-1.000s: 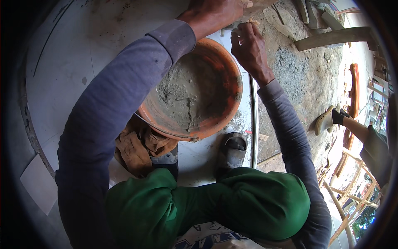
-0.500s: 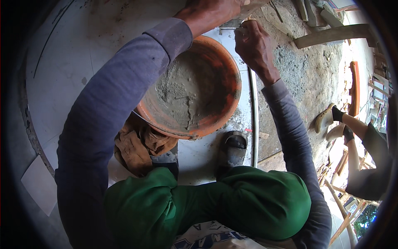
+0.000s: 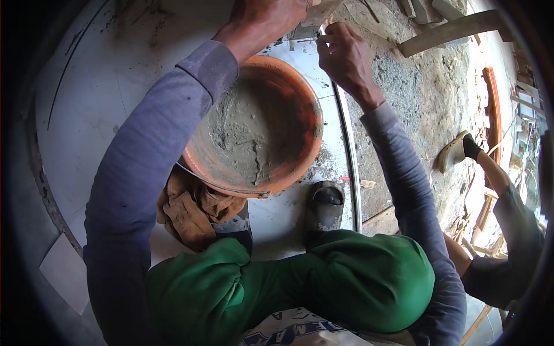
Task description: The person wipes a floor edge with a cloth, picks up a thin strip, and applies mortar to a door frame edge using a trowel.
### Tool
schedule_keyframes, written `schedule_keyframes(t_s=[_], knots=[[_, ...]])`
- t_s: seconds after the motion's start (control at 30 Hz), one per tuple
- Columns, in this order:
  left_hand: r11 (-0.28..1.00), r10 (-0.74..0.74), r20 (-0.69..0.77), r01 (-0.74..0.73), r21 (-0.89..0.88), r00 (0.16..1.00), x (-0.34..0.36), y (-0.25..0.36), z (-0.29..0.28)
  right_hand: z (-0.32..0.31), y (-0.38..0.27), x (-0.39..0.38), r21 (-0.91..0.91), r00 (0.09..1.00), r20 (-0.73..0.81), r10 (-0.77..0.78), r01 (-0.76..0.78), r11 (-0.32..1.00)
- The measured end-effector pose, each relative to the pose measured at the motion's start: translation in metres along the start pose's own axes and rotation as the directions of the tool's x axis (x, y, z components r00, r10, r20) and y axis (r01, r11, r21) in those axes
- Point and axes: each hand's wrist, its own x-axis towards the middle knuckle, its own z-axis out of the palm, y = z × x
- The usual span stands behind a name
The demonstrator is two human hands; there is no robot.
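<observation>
At the top edge, my left hand point(image 3: 266, 22) reaches past the bucket, its fingers partly cut off by the frame. It is beside a grey-brown flat piece point(image 3: 321, 14); whether it grips that piece cannot be made out. My right hand point(image 3: 349, 62) is closed around a small pale-handled tool point(image 3: 328, 38), with a thin dark shank pointing left toward the flat piece. Its working end is unclear. Below my hands stands an orange bucket point(image 3: 316, 135), with wet grey mortar point(image 3: 245, 135) inside. My left sleeve covers part of its rim.
Brown crumpled cloth point(image 3: 190, 216) lies against the bucket near my sandalled foot point(image 3: 327, 202). A metal strip point(image 3: 349, 155) edges the white tiles, with rough ground beyond. A curved wooden piece point(image 3: 453, 34) lies far right. Another person's shoe point(image 3: 453, 153) and legs show at right.
Both hands and the bucket appear slightly farther left in view. The right hand is still closed on the tool. At right, the other person's legs have shifted.
</observation>
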Motion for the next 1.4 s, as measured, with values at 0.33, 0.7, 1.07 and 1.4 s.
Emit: schedule_keyframes(t_s=[0.33,0.7,1.07,1.4], knots=[[0.999,-0.039,0.039,0.038,0.014,0.998,0.008,-0.007,0.008,-0.116,-0.065,-0.009,0.487,0.992,-0.012,0.128,-0.106,0.867],[0.984,-0.035,0.003,0.035,-0.174,0.999,0.012,-0.014,0.031,-0.071,-0.135,-0.055,0.613,0.743,0.371,-0.556,0.253,0.748],[0.994,0.012,-0.077,-0.02,-0.111,0.997,0.016,-0.018,0.037,-0.022,-0.163,-0.047,0.709,0.469,0.484,-0.739,0.285,0.645],[0.985,-0.003,0.026,0.007,-0.174,1.0,0.013,-0.013,0.021,-0.014,-0.167,-0.052,0.754,0.573,0.294,-0.765,0.353,0.554]])
